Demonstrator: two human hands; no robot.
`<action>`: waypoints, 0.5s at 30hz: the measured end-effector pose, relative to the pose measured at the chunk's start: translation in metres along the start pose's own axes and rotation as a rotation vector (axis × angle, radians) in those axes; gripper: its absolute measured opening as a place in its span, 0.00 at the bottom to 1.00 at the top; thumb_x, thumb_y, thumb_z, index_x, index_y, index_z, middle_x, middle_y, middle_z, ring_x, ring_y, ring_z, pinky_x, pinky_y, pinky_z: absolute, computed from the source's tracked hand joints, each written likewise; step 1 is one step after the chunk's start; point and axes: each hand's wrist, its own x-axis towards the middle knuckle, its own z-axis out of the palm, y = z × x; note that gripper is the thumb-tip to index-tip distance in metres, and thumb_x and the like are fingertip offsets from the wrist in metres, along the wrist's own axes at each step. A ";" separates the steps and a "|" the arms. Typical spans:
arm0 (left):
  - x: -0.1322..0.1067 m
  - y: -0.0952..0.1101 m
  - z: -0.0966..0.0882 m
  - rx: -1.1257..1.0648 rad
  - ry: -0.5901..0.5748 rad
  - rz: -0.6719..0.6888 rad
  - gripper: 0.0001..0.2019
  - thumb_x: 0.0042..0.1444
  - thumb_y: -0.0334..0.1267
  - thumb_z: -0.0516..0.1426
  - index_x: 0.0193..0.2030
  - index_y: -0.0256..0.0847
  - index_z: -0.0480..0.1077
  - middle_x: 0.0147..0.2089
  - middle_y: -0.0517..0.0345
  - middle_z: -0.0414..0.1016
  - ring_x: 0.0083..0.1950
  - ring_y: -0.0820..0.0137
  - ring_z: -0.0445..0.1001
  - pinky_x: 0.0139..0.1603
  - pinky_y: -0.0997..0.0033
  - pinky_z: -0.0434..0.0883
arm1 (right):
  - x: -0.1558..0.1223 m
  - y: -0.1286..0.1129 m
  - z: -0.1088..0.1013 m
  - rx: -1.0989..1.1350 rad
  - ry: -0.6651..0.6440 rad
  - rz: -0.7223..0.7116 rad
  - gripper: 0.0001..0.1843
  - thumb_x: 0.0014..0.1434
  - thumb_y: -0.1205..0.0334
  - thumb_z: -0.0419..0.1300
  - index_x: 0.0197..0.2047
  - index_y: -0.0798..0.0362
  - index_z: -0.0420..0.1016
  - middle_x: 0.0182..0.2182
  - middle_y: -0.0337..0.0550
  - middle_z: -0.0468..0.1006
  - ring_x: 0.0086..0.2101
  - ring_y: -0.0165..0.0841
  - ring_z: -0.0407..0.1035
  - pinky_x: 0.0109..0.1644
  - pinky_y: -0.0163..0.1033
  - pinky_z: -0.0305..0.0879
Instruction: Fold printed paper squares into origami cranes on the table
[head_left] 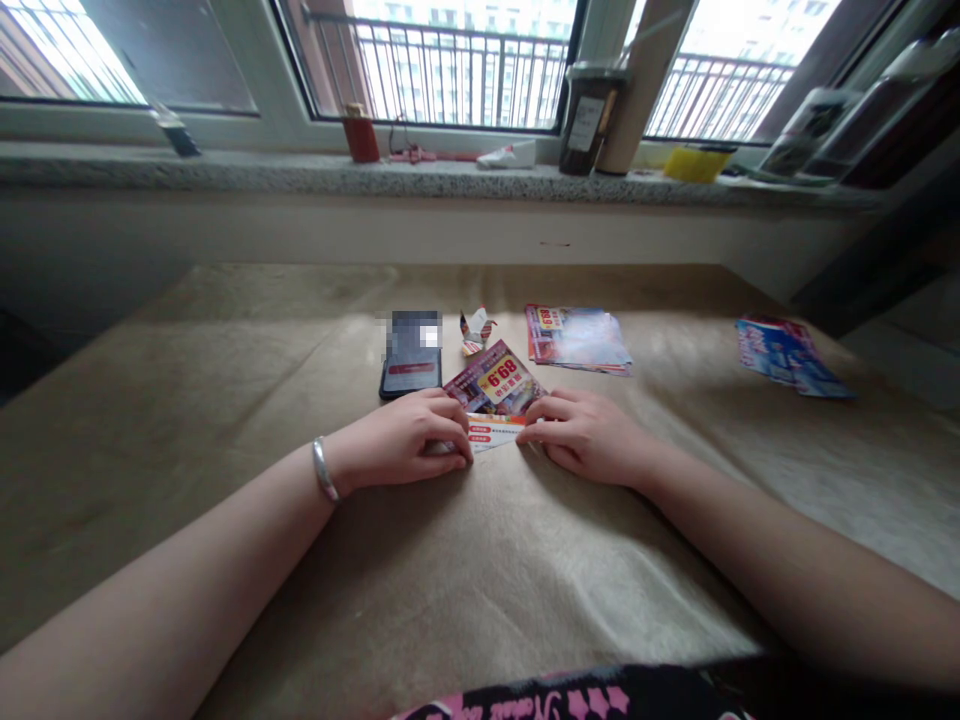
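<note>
A printed flyer [501,385] lies on the table with its near edge folded over, so a white strip of its other side shows. My left hand [431,432] is closed on the left end of that fold, fingers curled and thumb low at the edge. On the right end, my right hand [574,430] pinches the paper; its fingertips partly cover the corner. Just beyond the flyer stands a small folded paper figure [475,333]. A smartphone [411,360] lies above my left hand, its screen lit and partly blurred out.
A stack of flyers [577,338] lies beyond my right hand. More blue and red flyers [791,358] are spread at the far right of the cloth-covered table [247,370]. On the stone windowsill [262,172] stand a red container [361,137], a dark lidded jar [589,120] and a yellow object [697,163].
</note>
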 end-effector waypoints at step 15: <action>0.000 -0.001 -0.002 -0.033 0.001 0.002 0.08 0.57 0.35 0.56 0.30 0.40 0.74 0.37 0.56 0.74 0.43 0.70 0.69 0.49 0.70 0.65 | -0.019 0.026 -0.017 0.030 -0.023 0.077 0.13 0.56 0.70 0.53 0.31 0.50 0.78 0.35 0.41 0.78 0.34 0.31 0.70 0.37 0.35 0.62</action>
